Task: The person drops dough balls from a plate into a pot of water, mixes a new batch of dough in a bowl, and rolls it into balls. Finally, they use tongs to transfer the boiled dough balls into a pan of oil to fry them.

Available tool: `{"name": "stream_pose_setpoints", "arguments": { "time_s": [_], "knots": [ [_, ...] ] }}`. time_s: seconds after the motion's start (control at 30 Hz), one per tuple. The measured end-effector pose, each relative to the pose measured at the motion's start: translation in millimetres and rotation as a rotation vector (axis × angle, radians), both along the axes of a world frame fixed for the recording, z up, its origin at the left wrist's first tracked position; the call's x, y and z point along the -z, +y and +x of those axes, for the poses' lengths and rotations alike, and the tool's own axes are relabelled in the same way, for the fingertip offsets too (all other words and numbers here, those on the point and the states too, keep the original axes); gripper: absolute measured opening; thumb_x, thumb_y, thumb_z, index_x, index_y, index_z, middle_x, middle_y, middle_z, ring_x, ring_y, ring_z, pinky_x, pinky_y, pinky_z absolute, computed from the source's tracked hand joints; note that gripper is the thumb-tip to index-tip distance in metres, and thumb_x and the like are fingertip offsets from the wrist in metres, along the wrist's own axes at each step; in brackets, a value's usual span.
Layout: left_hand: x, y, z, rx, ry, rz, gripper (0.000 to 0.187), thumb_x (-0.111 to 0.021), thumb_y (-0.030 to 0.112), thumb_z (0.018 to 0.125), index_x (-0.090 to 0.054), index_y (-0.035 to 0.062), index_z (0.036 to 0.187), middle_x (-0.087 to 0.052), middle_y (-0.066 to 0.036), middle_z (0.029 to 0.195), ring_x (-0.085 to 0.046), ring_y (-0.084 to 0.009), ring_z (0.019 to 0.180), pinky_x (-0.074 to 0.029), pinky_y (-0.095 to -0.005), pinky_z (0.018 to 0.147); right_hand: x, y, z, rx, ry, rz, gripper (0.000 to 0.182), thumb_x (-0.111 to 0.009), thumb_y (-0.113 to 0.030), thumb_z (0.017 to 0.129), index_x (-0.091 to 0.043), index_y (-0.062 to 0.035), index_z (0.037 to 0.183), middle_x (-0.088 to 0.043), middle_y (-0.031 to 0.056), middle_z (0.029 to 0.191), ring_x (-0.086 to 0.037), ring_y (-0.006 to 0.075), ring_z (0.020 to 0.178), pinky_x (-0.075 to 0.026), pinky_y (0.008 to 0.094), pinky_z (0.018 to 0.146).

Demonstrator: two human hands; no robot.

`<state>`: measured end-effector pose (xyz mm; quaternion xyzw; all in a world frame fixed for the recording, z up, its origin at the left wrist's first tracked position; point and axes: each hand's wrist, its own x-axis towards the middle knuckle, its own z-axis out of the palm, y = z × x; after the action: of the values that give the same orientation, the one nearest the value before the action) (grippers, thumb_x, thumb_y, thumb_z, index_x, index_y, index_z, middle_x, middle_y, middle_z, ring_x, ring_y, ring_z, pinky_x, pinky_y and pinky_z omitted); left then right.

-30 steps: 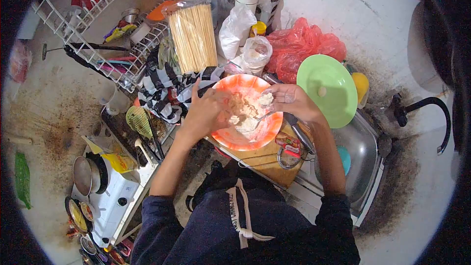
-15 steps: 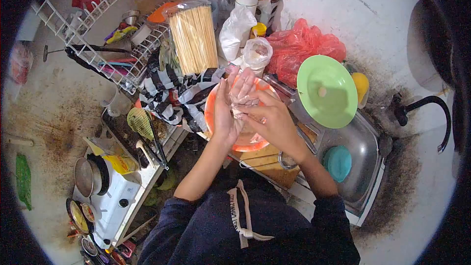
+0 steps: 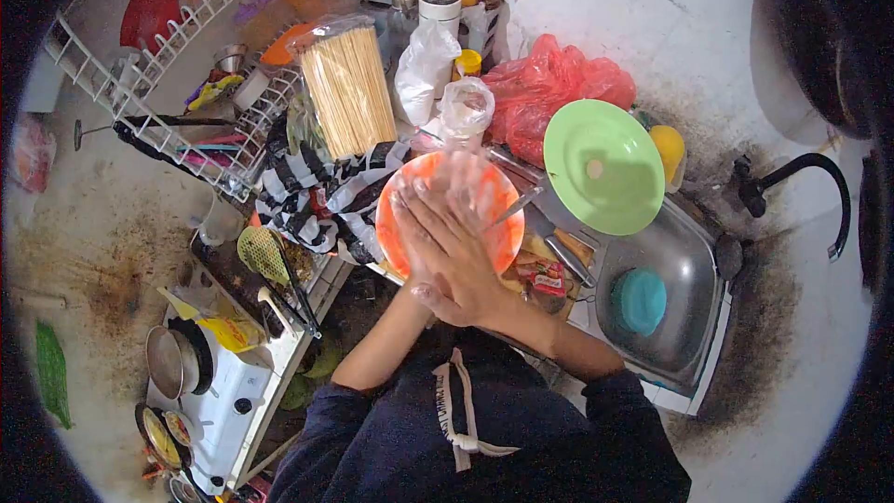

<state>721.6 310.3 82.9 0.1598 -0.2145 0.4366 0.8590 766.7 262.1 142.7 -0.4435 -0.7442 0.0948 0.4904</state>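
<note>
My two hands meet palm to palm above an orange-and-white bowl (image 3: pixel 389 225). My right hand (image 3: pixel 454 256) lies on top, its fingers stretched out flat and dusted with white. Crossed beneath it is my left hand (image 3: pixel 473 184), whose straight, whitish fingers are smeared by motion. Whether anything sits between the palms is hidden. A thin metal utensil (image 3: pixel 518 207) leans over the bowl's right side. Just beyond the bowl stands an open clear plastic bag (image 3: pixel 466 107) with pale contents.
To the right are a green plate (image 3: pixel 596 200) and a sink (image 3: pixel 684 307) holding a teal bowl (image 3: pixel 643 301). Bagged wooden skewers (image 3: pixel 349 93) and a red plastic bag (image 3: pixel 559 84) stand behind. A white stove (image 3: pixel 219 401) is at left; a red packet (image 3: pixel 545 278) lies near my right forearm.
My right hand has gone from pinching at whitish matter on my left palm to lying flat across it. My left fingers now blur with motion. The view has shifted slightly.
</note>
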Motion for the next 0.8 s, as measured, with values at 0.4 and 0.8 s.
{"name": "stream_pose_setpoints", "arguments": {
  "time_s": [0.4,0.8],
  "knots": [
    [-52.6,-6.5,-10.1,-0.164,0.44,-0.071,0.063,-0.028,0.046,0.089,-0.01,0.0115,0.139,-0.011,-0.007,0.145,-0.018,-0.0242,0.132,-0.017,-0.0412,0.106,16.1,13.4,14.6,0.11,-0.175,-0.038,0.064,-0.029,-0.044,0.085,-0.025,-0.0026,0.134,-0.024,0.0185,0.139,-0.015,0.0331,0.131,-0.008,0.0467,0.106],
    [-31.5,-16.9,-0.9,-0.171,0.757,-0.042,0.065,-0.031,0.046,0.088,-0.015,0.0072,0.137,-0.022,-0.009,0.142,-0.022,-0.0218,0.13,-0.02,-0.04,0.105,17.8,24.5,12.7,0.288,-0.089,-0.012,0.066,-0.017,-0.046,0.089,-0.029,0.0045,0.131,-0.026,0.0197,0.138,-0.021,0.0311,0.13,-0.009,0.0451,0.106]
  ]
}}
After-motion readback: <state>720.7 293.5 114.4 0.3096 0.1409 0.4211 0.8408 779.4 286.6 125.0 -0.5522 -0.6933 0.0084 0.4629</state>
